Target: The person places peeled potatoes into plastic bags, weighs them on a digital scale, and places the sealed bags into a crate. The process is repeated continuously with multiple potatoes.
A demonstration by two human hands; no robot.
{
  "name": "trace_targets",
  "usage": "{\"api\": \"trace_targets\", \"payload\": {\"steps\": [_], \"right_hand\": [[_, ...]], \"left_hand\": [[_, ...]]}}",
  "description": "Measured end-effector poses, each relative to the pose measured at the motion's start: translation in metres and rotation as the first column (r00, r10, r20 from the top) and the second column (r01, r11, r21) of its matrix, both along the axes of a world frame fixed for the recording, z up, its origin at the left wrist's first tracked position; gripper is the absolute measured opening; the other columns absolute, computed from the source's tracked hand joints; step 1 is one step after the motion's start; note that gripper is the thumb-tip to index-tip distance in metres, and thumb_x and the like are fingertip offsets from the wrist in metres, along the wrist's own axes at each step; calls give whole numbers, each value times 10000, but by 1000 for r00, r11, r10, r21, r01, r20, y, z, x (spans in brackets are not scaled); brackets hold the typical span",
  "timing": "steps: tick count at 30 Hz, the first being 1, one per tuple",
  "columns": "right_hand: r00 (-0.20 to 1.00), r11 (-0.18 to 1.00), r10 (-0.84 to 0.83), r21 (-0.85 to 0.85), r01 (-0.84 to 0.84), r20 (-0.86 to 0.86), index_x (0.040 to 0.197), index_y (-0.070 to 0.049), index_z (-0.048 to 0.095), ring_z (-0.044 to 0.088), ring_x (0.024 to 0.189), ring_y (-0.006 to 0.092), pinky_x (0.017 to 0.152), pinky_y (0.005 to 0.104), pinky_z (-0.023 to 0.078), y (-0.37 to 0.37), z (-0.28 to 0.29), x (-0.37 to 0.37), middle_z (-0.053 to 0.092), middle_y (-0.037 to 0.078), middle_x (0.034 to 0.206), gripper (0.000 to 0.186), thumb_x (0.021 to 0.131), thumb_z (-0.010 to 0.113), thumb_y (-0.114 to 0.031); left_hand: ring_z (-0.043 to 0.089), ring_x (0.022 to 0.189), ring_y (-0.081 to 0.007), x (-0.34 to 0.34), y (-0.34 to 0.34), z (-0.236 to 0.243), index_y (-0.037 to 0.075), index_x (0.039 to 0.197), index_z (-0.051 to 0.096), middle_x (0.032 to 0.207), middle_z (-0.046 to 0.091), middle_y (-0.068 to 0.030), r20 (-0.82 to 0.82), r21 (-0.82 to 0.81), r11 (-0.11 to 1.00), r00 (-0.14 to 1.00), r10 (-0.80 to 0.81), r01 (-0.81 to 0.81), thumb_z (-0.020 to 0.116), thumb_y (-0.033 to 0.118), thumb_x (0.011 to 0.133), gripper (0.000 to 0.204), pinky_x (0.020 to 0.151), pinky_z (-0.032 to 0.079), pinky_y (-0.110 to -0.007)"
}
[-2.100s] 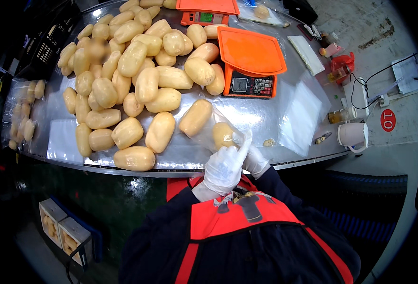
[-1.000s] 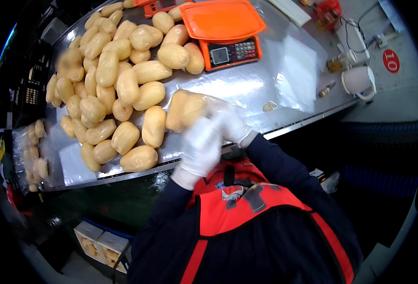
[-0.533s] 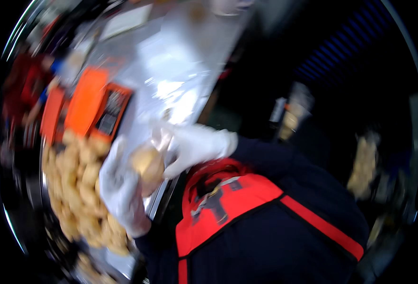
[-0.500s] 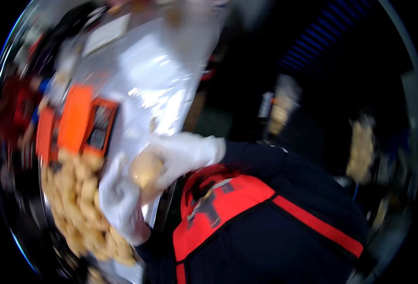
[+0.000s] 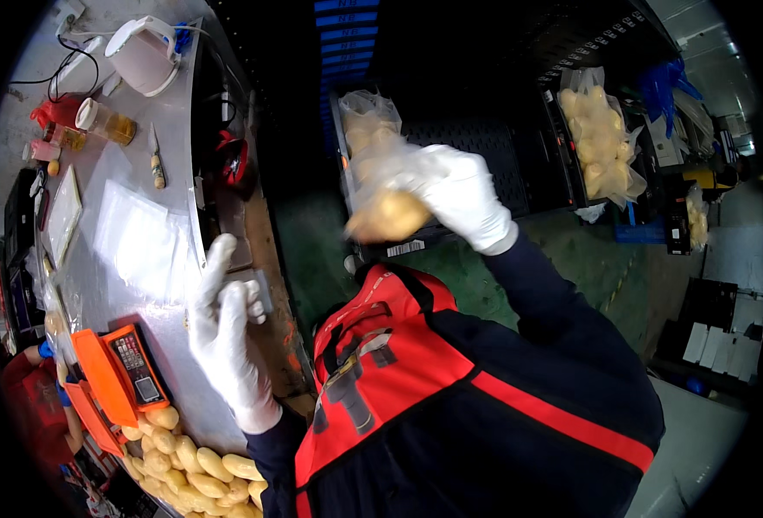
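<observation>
Filmy plastic bag [image 5: 383, 175], smooth rounded tan root [image 5: 392, 216] inside; right fingers [image 5: 442, 173] clutching film, left fingers [image 5: 217, 263] free, half-curled.

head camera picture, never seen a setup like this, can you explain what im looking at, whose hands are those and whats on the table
There's no robot here. A person wears a wide fisheye camera on their head, looking down, so straight edges bend near the rim. The white-gloved hands are the wearer's own.

The right hand holds a clear plastic bag with something pale yellow inside; it's blurred. The left hand is off to the other side, near the table edge, and looks empty.

On the metal table are a pile of pale yellow, rounded pieces, orange scales, flat clear plastic sheets or bags and a knife.
</observation>
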State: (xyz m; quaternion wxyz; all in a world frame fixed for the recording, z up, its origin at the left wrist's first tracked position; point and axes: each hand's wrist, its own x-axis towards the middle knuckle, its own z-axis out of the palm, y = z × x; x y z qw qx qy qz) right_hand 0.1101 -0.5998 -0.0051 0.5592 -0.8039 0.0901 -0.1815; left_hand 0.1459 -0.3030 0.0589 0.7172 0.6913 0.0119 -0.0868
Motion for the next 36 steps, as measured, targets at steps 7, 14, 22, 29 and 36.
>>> {"api": "trace_targets", "payload": {"steps": [7, 14, 22, 29, 36], "right_hand": [[775, 894, -334, -442, 79, -537, 864, -50, 771, 727, 762, 314, 662, 364, 551, -62, -112, -5, 735, 171, 815, 434, 847, 778, -484], [654, 929, 100, 306, 209, -750, 1170, -58, 736, 614, 518, 136, 494, 292, 503, -16, -205, 7, 697, 52, 759, 430, 892, 773, -384], [985, 853, 173, -495, -163, -26, 1457, -30, 479, 615, 1217, 378, 998, 426, 517, 53, -65, 85, 576, 194, 1423, 576, 948, 638, -247], [838, 231, 543, -949, -214, -57, 1319, -127, 611, 516, 1324, 357, 1103, 610, 332, 233, -40, 136, 607, 82, 1289, 431, 907, 620, -252], [575, 114, 809, -927, -357, -122, 1573, -174, 380, 245, 1548, 358, 1197, 688, 112, 367, -54, 131, 350, 100, 1645, 641, 950, 493, -271]], "left_hand": [[522, 722, -27, -22, -2, -71, -50, 1389, 580, 873, 631, 17, -336, -2, 997, 939, -78, 82, 609, -3, 985, 408, 674, 438, -160], [460, 733, -8, -43, 1, -92, 16, 1385, 624, 835, 537, 68, -333, 192, 975, 942, -44, 114, 630, -17, 975, 412, 691, 417, -155], [549, 756, -36, -54, 4, -105, 57, 1264, 719, 939, 621, 27, -123, 202, 973, 983, 140, -113, 718, 5, 926, 342, 731, 488, -191], [588, 735, -110, -30, 4, -69, 51, 1079, 723, 884, 619, -31, 509, 443, 772, 837, 201, -455, 845, 29, 797, 308, 659, 506, -264], [625, 749, -187, -47, 88, -91, 48, 923, 722, 847, 645, -70, 625, 363, 525, 620, 475, -769, 832, 47, 815, 154, 666, 504, -305]]}}
